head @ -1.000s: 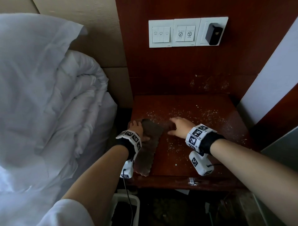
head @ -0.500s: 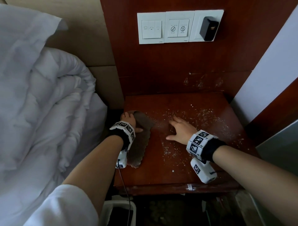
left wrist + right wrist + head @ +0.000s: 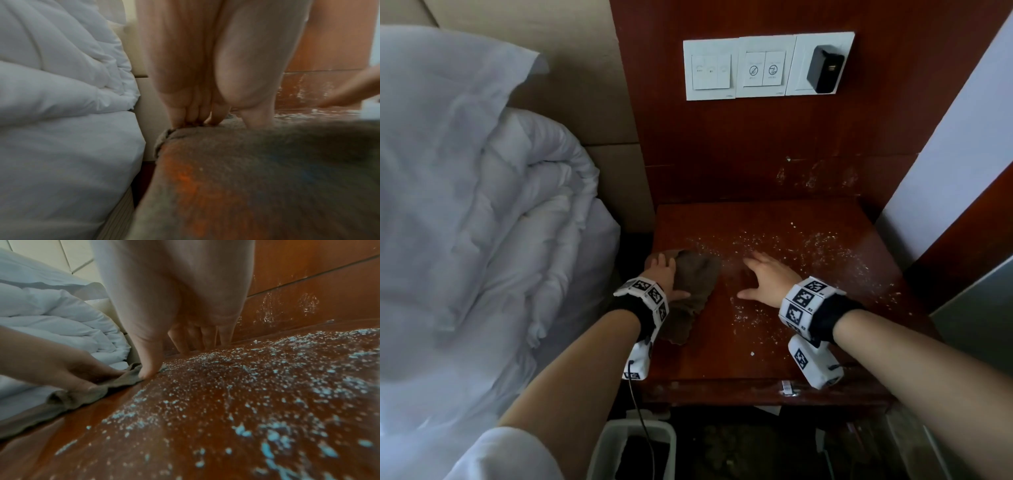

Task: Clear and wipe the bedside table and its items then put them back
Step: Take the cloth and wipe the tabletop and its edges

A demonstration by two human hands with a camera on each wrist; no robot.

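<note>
A brown cloth [image 3: 697,274] lies bunched along the left side of the red-brown bedside table [image 3: 722,356]. My left hand [image 3: 662,274] presses down on it, fingers reaching its far left edge and thumb spread over it; in the left wrist view the fingertips [image 3: 197,113] rest on the cloth [image 3: 246,162]. My right hand [image 3: 767,277] lies flat on the bare wood just right of the cloth, fingers spread, holding nothing. White crumbs [image 3: 808,246] are scattered over the back and right of the tabletop, and fill the right wrist view [image 3: 267,386].
A white duvet [image 3: 465,222] is piled on the bed right beside the table's left edge. On the wood panel behind hangs a switch plate [image 3: 767,66] with a black charger [image 3: 825,70] plugged in. A white bin [image 3: 633,442] stands under the table's front left.
My left hand has drawn the cloth left and bunched it shorter. My right hand has come off the cloth's corner and now rests on bare wood.
</note>
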